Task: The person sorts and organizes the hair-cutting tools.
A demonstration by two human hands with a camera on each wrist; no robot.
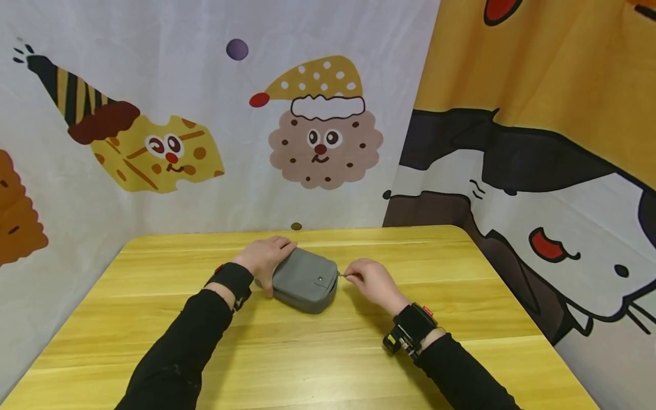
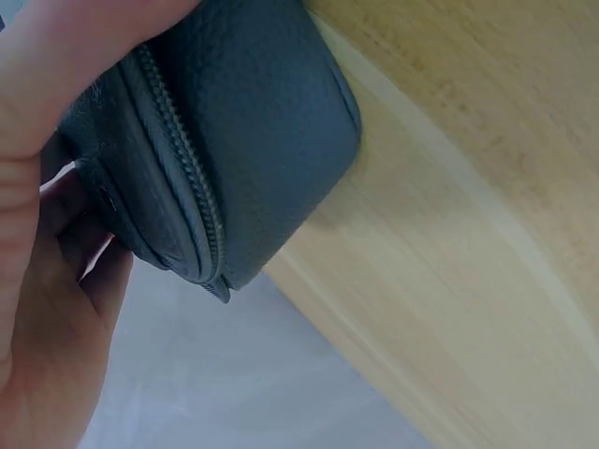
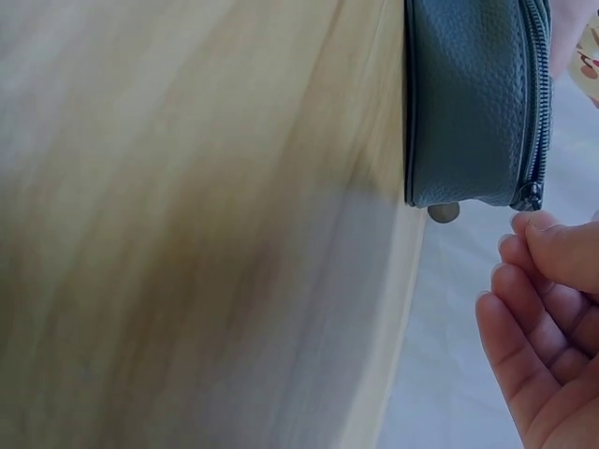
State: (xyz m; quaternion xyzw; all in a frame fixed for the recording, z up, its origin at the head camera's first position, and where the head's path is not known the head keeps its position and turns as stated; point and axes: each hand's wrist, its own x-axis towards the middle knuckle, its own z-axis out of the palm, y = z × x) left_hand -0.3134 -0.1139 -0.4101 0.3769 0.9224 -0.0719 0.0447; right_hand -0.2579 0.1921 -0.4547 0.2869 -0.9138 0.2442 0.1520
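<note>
A grey zippered pouch (image 1: 303, 278) with a small metal stud on its top lies on the wooden table. My left hand (image 1: 263, 262) grips its left end, thumb on the near side and fingers over the far side. At the right end, my right hand (image 1: 376, 283) pinches the zipper pull between thumb and index finger. The right wrist view shows the zipper slider (image 3: 531, 195) at the pouch's corner, just above the fingertips; the pull is mostly hidden. In the left wrist view the zipper teeth (image 2: 182, 131) run along the side beside my thumb.
The pale yellow wooden table (image 1: 318, 364) ends at a far edge shortly behind the pouch. A white curtain (image 1: 179, 34) with cartoon prints hangs behind it, and an orange and black patterned part (image 1: 538, 74) hangs at the right.
</note>
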